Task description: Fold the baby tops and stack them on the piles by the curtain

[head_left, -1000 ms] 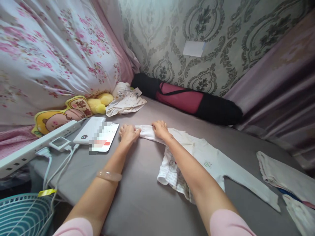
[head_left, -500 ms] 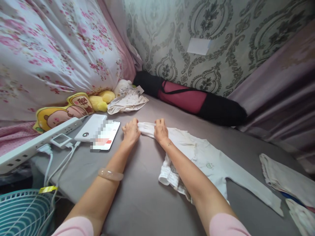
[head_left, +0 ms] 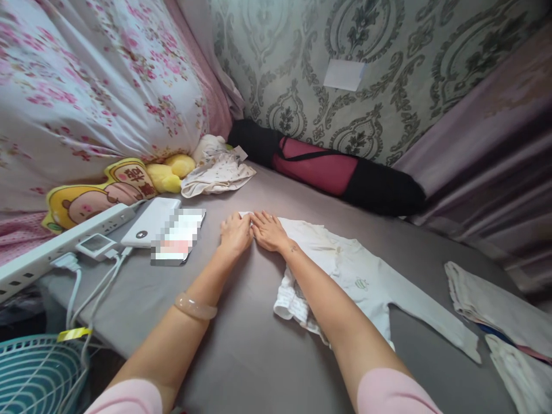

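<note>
A white baby garment (head_left: 349, 267) lies spread on the grey sheet (head_left: 241, 345), one long sleeve trailing to the right. Its other sleeve runs left, almost wholly covered by my two hands, which meet side by side on it. My left hand (head_left: 236, 233) rests knuckles up with fingers curled on the sleeve's end. My right hand (head_left: 268, 230) lies flat on the sleeve, fingers stretched out and pointing left. A pale bangle (head_left: 195, 307) sits on my left wrist.
Left of my hands lie a phone (head_left: 176, 244), a white power bank (head_left: 149, 229) and a power strip (head_left: 64, 244) with cables. Plush toys (head_left: 107, 192), a crumpled cloth (head_left: 218, 175) and a black-red bag (head_left: 336, 175) line the back. Folded clothes (head_left: 487, 299) at right; teal fan grille (head_left: 38, 374).
My right hand slid left along the sleeve and flattened out until it met my left hand. The stretch of sleeve seen between them is now covered.
</note>
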Available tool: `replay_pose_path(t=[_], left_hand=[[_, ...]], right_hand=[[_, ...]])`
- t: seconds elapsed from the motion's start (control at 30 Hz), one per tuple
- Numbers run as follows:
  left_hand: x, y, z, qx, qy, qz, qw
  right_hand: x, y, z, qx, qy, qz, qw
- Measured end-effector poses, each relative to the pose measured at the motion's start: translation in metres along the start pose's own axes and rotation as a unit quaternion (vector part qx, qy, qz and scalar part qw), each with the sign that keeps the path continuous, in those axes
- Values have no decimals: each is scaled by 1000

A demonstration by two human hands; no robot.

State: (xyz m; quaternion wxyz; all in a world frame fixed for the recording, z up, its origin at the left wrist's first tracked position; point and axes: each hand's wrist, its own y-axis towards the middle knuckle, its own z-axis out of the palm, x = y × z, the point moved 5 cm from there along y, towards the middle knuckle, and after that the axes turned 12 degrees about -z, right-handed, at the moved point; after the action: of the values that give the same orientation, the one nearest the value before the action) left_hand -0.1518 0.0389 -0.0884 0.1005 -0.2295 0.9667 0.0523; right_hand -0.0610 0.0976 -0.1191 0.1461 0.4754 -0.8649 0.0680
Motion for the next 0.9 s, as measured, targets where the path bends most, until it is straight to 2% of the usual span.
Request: replay_pose_path(t=[0.1,0.2,0.27,0.33,0.43,0.57,0.67,0.77,0.9], left_hand=[[-3,-1,-1,-45,-18,16,999],[-11,-2,-2,-89,-80,73,990],[-21,-5,2,-78,-106,138,982],[-32,-7,13,-36,-90,189,977],[-36,-8,34,25,-30,187,982],[-33,-6,44,36,2,177,983],[-30,-5,42,17,13,189,982],[-30,-7,42,0,15,208,978],[-32,-13,34,-50,-25,215,975]], right_hand=[[-7,3,-12,-12,60,7,998],[-24,-13,-32,-87,99,45,990],[-35,-33,-39,-105,62,71,990],[-42,-54,-35,-77,4,95,992],[-47,-75,-23,-46,-36,131,990],[-49,-78,-20,-55,26,135,989],[-54,-93,-39,-138,135,149,970],[-60,-144,-64,-259,211,181,925],[-59,-250,-78,-341,279,253,861]])
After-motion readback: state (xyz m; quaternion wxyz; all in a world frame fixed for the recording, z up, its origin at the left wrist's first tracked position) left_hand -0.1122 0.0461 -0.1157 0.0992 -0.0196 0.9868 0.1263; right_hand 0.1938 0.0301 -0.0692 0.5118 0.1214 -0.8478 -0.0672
